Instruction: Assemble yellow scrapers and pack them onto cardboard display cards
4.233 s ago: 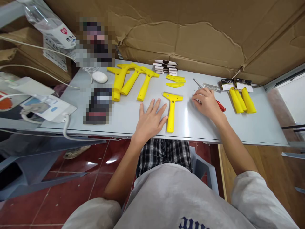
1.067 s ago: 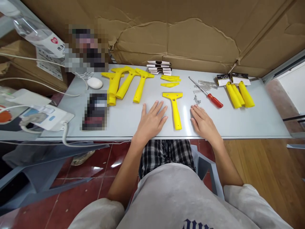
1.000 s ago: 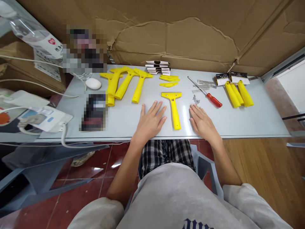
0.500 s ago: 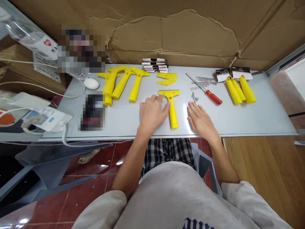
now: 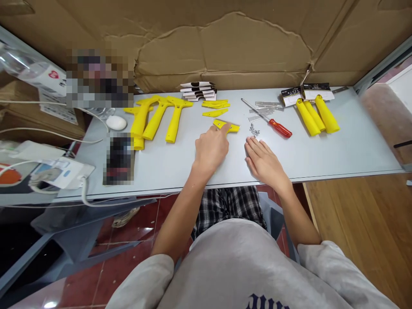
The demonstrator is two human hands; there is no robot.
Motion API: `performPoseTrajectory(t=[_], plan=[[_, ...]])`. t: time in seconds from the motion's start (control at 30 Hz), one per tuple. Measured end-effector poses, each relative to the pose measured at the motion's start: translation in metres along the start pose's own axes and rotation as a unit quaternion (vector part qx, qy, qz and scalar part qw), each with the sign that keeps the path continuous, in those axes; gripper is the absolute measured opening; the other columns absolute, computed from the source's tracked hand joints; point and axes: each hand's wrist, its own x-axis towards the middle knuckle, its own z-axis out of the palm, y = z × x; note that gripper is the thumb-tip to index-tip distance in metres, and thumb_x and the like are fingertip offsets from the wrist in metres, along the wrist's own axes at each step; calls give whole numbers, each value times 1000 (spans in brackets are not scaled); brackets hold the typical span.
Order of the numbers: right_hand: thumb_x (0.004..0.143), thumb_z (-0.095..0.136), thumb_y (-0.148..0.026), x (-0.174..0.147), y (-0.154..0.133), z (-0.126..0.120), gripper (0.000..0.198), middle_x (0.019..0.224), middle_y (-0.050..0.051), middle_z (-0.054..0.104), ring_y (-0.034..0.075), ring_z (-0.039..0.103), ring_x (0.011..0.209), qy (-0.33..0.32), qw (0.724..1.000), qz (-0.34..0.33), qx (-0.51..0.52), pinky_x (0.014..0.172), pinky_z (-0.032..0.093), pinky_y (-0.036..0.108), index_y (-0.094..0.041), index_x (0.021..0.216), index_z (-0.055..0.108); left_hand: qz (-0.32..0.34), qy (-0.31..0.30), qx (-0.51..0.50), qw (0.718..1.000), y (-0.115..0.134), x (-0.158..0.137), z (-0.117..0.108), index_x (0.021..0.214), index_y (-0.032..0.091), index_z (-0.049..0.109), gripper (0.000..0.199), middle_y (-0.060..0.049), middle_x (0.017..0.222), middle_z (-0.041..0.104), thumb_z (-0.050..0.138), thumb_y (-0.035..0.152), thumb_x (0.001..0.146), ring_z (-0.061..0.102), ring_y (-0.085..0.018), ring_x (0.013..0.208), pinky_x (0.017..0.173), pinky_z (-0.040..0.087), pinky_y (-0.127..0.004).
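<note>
Fingers of the left hand (image 5: 211, 150) curl over the scraper (image 5: 234, 128); whether they grip it is hidden; a centred hold should steady it. Right hand (image 5: 266, 164) lies flat, seemingly empty, screws (image 5: 254, 130) just beyond.

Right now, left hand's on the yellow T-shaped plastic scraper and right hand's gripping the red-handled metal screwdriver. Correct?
Not quite: the right hand isn't gripping the screwdriver; it lies palm-down on the grey table, by the small metal screws. The screwdriver lies apart. The left hand is on the scraper. The head view shows this.
</note>
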Motion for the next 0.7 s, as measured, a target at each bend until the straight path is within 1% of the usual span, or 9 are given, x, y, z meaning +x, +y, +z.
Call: performPoseTrajectory(t=[0.13, 0.3, 0.4, 0.47, 0.57, 0.63, 0.7], plan=[[118, 27, -44, -1, 1, 1, 72, 186, 7, 27, 24, 33, 183, 7, 1000, -1, 8, 159, 31, 57, -12, 178, 53, 8, 2, 18, 1000, 0, -3, 3, 172, 35, 63, 65, -22, 135, 74, 43, 17, 113, 76, -45, 116, 96, 60, -56], [118, 29, -43, 0, 1, 1, 70, 185, 5, 30, 23, 34, 182, 12, 1000, 3, 11, 159, 32, 57, -14, 176, 55, 13, 10, 14, 1000, -3, -5, 7, 170, 34, 65, 63, -21, 138, 71, 44, 18, 114, 76, -42, 117, 95, 61, -53], [117, 34, -43, 0, 3, 2, 65, 182, 5, 38, 24, 38, 180, 31, 999, 0, 29, 157, 36, 57, -15, 169, 63, 24, 21, -6, 999, -11, -4, 9, 170, 33, 66, 62, -19, 134, 72, 46, 17, 113, 76, -40, 113, 97, 61, -53], [116, 39, -43, -1, 6, 0, 60, 177, 5, 48, 24, 43, 177, 44, 998, -10, 48, 154, 39, 56, -16, 158, 72, 31, 28, -30, 999, -17, -4, 10, 170, 33, 66, 63, -18, 132, 73, 47, 17, 112, 76, -39, 112, 100, 61, -53], [116, 44, -45, -1, 13, -9, 53, 160, 5, 64, 21, 58, 162, 71, 993, -24, 86, 146, 50, 49, -19, 144, 80, 34, 39, -67, 996, -27, -4, 10, 167, 33, 69, 61, -17, 128, 74, 49, 17, 112, 75, -37, 109, 102, 60, -53], [115, 48, -46, 3, 20, -21, 50, 148, 6, 71, 17, 68, 145, 90, 991, -17, 99, 134, 58, 43, -22, 141, 82, 38, 46, -96, 994, -34, -5, 9, 165, 32, 71, 60, -16, 124, 75, 51, 18, 111, 74, -37, 110, 103, 60, -53], [113, 50, -44, 14, 27, -37, 47, 138, 7, 75, 15, 72, 130, 102, 991, 3, 92, 123, 61, 38, -22, 136, 84, 50, 50, -152, 986, -40, -5, 7, 162, 31, 73, 58, -15, 121, 75, 53, 18, 109, 72, -35, 112, 106, 59, -53]])
